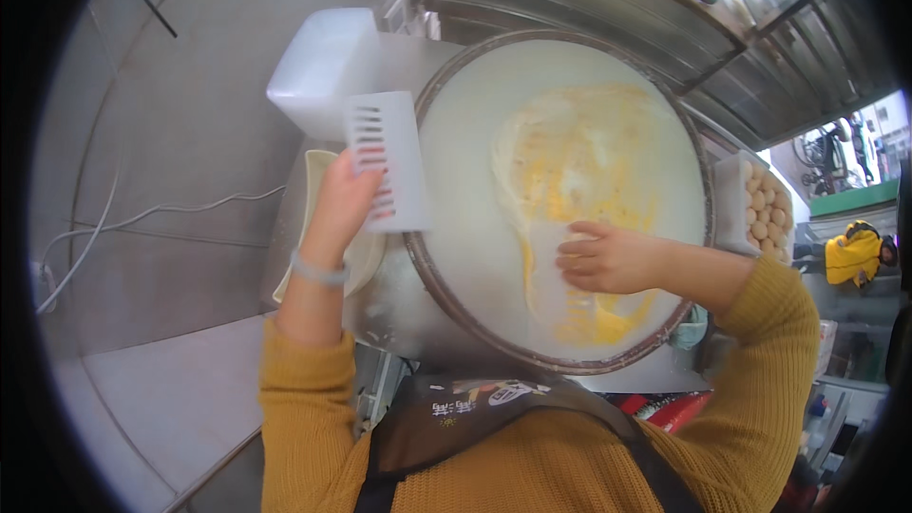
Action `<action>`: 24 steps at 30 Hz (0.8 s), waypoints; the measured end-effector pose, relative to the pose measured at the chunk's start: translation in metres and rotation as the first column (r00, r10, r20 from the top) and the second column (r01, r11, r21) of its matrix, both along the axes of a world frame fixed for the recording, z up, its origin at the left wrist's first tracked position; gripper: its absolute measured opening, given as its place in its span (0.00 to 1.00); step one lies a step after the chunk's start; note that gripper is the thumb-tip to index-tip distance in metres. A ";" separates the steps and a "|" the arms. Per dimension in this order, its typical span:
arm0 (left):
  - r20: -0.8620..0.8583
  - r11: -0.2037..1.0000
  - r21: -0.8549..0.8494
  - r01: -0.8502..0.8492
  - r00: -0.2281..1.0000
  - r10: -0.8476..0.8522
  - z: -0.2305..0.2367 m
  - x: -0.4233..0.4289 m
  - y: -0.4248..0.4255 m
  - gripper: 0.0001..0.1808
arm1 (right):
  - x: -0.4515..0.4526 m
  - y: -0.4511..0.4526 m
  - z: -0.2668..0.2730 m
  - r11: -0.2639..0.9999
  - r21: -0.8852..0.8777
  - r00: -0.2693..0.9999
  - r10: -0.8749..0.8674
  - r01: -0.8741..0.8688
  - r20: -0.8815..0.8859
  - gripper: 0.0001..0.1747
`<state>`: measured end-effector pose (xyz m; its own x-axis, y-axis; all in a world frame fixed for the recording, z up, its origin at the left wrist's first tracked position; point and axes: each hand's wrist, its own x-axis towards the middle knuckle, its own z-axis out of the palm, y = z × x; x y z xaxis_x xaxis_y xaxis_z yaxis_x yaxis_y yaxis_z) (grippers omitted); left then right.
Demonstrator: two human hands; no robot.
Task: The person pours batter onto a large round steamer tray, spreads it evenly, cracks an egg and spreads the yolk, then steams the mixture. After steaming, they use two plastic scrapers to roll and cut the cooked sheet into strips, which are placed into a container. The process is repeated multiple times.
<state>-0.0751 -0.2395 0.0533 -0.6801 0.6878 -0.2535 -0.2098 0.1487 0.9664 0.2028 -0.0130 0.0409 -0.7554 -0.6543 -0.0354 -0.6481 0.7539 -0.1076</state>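
My left hand (pixel 349 192) grips a white slotted plastic scraper (pixel 406 178), held up at the left rim of a large round griddle (pixel 456 157). Dark and reddish patches show through its slots. Over the griddle, my right hand (pixel 605 256) holds a pale flat scraper (pixel 548 249) against the surface; it is blurred and partly hidden by the fingers. Yellow egg streaks show at its lower end. A thin pale crepe (pixel 548 135), smeared unevenly with egg, covers the griddle's middle and right side.
Left of the griddle stand a white plastic container (pixel 328 57) and, beneath my left wrist, a cream-coloured bowl (pixel 367 267). Several eggs (pixel 766 210) fill a white bin at right. A cable (pixel 178 206) runs along the left wall. A person in yellow (pixel 851 256) is farther off.
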 end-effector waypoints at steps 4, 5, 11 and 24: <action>-0.126 0.931 -0.308 0.198 0.961 -0.246 -0.036 0.012 0.074 0.13 | 0.080 0.086 0.017 0.920 0.032 0.908 -0.380 0.391 -0.177 0.14; -0.127 0.899 -0.366 0.241 0.944 -0.304 -0.047 0.024 0.090 0.13 | 0.085 0.104 0.024 0.863 0.033 0.850 -0.488 0.504 -0.199 0.14; -0.146 0.969 -0.208 0.131 0.976 -0.164 -0.079 0.111 0.169 0.12 | 0.003 0.219 0.037 0.089 -0.117 0.050 -0.953 0.989 -0.300 0.03; -0.060 0.937 -0.322 -0.133 0.991 0.121 -0.028 0.069 0.077 0.16 | -0.057 0.312 -0.016 0.162 0.162 0.189 -0.968 0.973 -0.165 0.11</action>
